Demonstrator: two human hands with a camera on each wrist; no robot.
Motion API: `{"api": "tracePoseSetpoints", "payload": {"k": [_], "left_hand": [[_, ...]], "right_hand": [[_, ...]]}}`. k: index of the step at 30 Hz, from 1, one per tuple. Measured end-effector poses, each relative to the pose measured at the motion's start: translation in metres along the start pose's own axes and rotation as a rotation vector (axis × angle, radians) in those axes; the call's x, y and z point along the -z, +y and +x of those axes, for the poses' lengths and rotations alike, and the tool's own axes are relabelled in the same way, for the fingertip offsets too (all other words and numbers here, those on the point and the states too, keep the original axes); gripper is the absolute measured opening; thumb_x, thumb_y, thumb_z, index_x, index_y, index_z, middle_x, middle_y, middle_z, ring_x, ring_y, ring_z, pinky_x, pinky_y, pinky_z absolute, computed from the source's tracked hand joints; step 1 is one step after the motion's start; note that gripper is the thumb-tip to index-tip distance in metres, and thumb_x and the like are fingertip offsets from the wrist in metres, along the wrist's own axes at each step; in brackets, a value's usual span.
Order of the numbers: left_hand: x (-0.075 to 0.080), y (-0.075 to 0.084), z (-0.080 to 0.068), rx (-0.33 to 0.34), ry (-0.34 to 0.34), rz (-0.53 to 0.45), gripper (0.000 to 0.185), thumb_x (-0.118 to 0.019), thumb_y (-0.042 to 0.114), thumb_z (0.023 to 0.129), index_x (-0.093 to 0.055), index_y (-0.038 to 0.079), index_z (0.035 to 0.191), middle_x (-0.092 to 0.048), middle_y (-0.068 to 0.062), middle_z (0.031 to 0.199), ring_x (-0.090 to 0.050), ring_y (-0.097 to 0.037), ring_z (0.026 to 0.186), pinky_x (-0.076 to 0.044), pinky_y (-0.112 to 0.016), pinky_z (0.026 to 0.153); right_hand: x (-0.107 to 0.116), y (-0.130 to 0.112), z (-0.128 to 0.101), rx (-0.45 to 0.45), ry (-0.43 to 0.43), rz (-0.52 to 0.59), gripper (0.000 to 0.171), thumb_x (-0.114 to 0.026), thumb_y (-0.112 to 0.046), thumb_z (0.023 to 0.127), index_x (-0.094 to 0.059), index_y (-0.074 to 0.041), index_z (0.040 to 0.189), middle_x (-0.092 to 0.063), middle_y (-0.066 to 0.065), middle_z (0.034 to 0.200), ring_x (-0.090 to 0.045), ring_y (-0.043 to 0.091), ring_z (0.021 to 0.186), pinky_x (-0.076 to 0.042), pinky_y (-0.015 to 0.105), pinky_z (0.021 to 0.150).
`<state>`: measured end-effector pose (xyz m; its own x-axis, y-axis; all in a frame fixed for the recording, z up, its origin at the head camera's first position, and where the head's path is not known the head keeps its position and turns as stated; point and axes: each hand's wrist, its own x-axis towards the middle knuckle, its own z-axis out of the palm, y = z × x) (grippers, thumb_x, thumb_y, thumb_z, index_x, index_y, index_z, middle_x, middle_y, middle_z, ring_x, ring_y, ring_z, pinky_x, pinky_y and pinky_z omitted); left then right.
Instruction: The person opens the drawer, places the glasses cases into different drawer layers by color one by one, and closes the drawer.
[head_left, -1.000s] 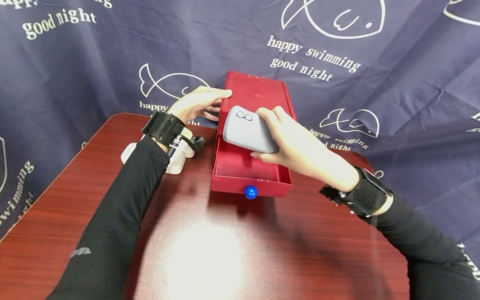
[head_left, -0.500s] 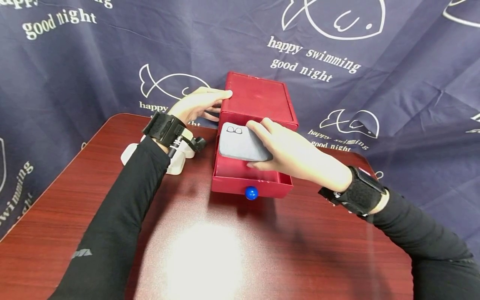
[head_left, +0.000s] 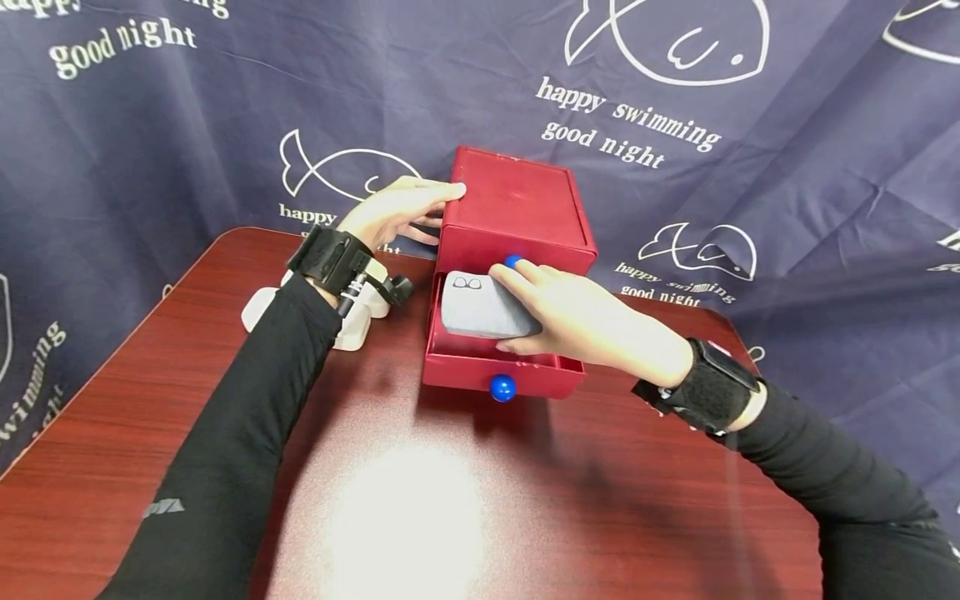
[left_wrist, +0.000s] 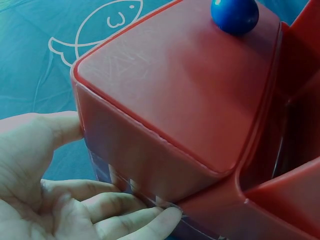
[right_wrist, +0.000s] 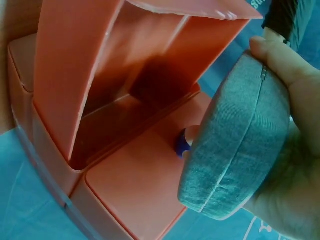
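Observation:
A red two-drawer box [head_left: 517,200] stands on the table with its lower drawer [head_left: 461,372] pulled out. My right hand [head_left: 588,315] grips a grey fabric zip case [head_left: 480,308] marked with a small glasses outline, thumb on one side and fingers on the other. The case is tilted over the pulled-out drawer, in front of the closed upper drawer. Beside the box, my left hand [head_left: 396,208] rests its thumb at the top left edge. In the left wrist view its loosely extended fingers [left_wrist: 120,205] lie against the box's side.
Blue round knobs sit on the lower drawer front, the lower knob [head_left: 502,388], and on the upper drawer, the upper knob [head_left: 513,261], partly covered by my right hand. A white object [head_left: 352,330] lies under my left wrist. Behind the table [head_left: 600,500] hangs a printed dark blue curtain [head_left: 465,75].
My right hand has lowered the grey case toward me and down to the lower drawer, uncovering more of the upper drawer and its knob. My left hand has stayed put.

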<state>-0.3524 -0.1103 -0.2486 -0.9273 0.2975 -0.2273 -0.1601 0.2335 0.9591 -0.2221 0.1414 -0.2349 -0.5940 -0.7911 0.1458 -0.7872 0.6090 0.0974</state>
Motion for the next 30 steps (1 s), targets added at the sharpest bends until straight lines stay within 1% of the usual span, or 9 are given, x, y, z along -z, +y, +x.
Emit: {"api": "tracePoseSetpoints", "payload": {"k": [5,17,19,25,30], "left_hand": [[0.000,-0.002,0.000,-0.005,-0.002,0.003,0.059,-0.058,0.044,0.099,-0.048,0.020,0.152,-0.051,-0.007,0.154,-0.054,-0.024,0.135,-0.051,-0.043,0.110],[0.000,-0.002,0.001,-0.005,0.007,0.007,0.058,-0.058,0.045,0.100,-0.050,0.020,0.151,-0.052,-0.007,0.153,-0.056,-0.022,0.134,-0.051,-0.042,0.110],[0.000,-0.002,0.001,-0.004,0.009,0.005,0.058,-0.058,0.045,0.099,-0.050,0.020,0.151,-0.052,-0.007,0.153,-0.056,-0.022,0.133,-0.051,-0.043,0.110],[0.000,-0.002,0.001,-0.002,0.010,-0.004,0.058,-0.059,0.045,0.099,-0.050,0.019,0.151,-0.052,-0.007,0.153,-0.056,-0.023,0.133,-0.051,-0.043,0.110],[-0.001,-0.001,0.000,0.001,0.012,-0.004,0.059,-0.059,0.045,0.099,-0.049,0.019,0.151,-0.052,-0.007,0.154,-0.056,-0.023,0.134,-0.051,-0.043,0.110]], "right_hand": [[-0.005,0.002,-0.001,-0.004,-0.033,-0.009,0.078,-0.087,-0.042,0.080,-0.050,-0.006,0.139,-0.057,0.009,0.109,-0.062,0.024,0.092,-0.057,0.037,0.077],[-0.014,0.007,-0.001,-0.056,-0.093,-0.047,0.079,-0.088,-0.041,0.079,-0.051,-0.004,0.138,-0.060,0.010,0.108,-0.064,0.027,0.089,-0.059,0.039,0.074],[-0.015,0.008,0.001,-0.065,-0.111,-0.049,0.079,-0.088,-0.041,0.078,-0.052,-0.004,0.138,-0.061,0.011,0.109,-0.064,0.027,0.090,-0.059,0.040,0.074],[-0.018,0.008,0.007,-0.094,-0.201,-0.090,0.080,-0.087,-0.043,0.078,-0.053,-0.005,0.140,-0.064,0.012,0.109,-0.065,0.028,0.090,-0.060,0.040,0.076],[-0.021,0.007,0.012,-0.085,-0.238,-0.132,0.075,-0.086,-0.044,0.078,-0.057,-0.005,0.134,-0.066,0.013,0.105,-0.066,0.027,0.085,-0.059,0.039,0.074]]}}
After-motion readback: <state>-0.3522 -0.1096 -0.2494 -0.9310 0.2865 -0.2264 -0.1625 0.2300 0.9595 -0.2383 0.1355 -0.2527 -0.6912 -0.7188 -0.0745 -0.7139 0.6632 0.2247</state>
